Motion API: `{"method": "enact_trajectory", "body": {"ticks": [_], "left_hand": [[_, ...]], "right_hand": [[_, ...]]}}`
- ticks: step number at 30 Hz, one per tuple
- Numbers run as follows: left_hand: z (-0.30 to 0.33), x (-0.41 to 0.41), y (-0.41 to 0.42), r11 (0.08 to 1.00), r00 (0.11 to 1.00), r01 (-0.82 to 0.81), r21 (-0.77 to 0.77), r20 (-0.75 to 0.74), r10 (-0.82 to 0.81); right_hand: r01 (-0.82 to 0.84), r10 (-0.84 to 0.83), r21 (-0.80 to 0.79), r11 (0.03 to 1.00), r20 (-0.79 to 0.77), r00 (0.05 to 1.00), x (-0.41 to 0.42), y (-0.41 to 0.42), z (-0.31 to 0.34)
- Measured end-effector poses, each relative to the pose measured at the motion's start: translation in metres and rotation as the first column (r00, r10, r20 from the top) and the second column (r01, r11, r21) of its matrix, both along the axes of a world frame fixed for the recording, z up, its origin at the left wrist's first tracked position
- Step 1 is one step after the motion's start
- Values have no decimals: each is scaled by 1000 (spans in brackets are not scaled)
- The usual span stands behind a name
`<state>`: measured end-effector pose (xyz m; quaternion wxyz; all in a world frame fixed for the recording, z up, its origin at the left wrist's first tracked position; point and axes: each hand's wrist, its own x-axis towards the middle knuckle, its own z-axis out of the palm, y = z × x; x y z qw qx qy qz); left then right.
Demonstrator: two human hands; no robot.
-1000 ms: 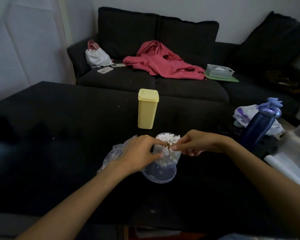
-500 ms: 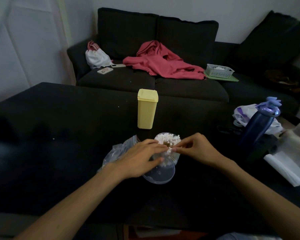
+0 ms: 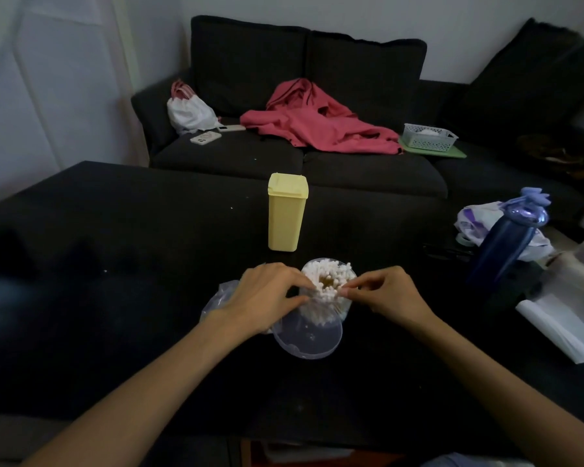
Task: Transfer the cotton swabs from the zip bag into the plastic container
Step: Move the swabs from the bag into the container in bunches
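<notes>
A clear round plastic container [image 3: 324,310] stands on the dark table, packed with upright white cotton swabs [image 3: 327,274]. Its clear lid [image 3: 309,338] lies flat just in front of it. My left hand [image 3: 267,298] grips the container's left side, fingertips at the rim. My right hand [image 3: 388,294] pinches swabs at the right rim with thumb and forefinger. The crumpled zip bag [image 3: 218,298] lies behind my left hand, mostly hidden by it.
A yellow lidded box [image 3: 286,212] stands behind the container. A blue water bottle [image 3: 506,241], plastic bags [image 3: 476,224] and white items [image 3: 567,318] crowd the table's right side. A dark sofa with a red garment [image 3: 314,123] lies beyond.
My right hand has drawn closer to me and now pinches swabs at the container's right rim. My left hand has stayed on the container.
</notes>
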<state>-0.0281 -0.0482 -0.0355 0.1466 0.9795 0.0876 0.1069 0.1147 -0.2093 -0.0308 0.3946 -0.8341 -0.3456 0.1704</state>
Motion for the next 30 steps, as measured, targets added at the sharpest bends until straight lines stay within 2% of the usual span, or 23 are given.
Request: {"method": "enact_trajectory", "body": {"ticks": [5,9,12,16,18,20,22,25,27,30], "left_hand": [[-1,17,-9,998,997,-68,8,28,68],[3,31,-25,992,987,-120,-28,108,122],[10,30,-28,980,985,-125,-158,99,142],[18,0,-8,935,943,-246,-254,162,291],[15,-26,8,901,896,-328,-282,208,392],[6,-53,20,865,838,-408,-292,257,482],[-3,-68,29,832,805,-464,-303,249,539],[-8,-74,38,800,834,-489,-348,81,545],[-12,-77,45,795,867,-482,-367,-68,494],[-27,-77,46,855,893,-439,-278,-244,379]], "right_hand": [[190,-176,81,979,-154,972,13,5,-9],[192,-174,60,980,-229,958,28,17,-6],[177,-174,9,984,-159,972,34,21,10],[208,-213,205,956,3,977,15,20,40],[139,-147,282,949,5,989,-9,21,51],[44,-45,285,958,-4,999,-36,29,52],[-35,38,187,982,-10,999,-58,42,42],[-136,143,-87,987,81,986,-69,60,15],[-211,258,-286,935,137,956,-75,71,-3],[-318,408,-390,864,173,896,-82,73,-16]]}}
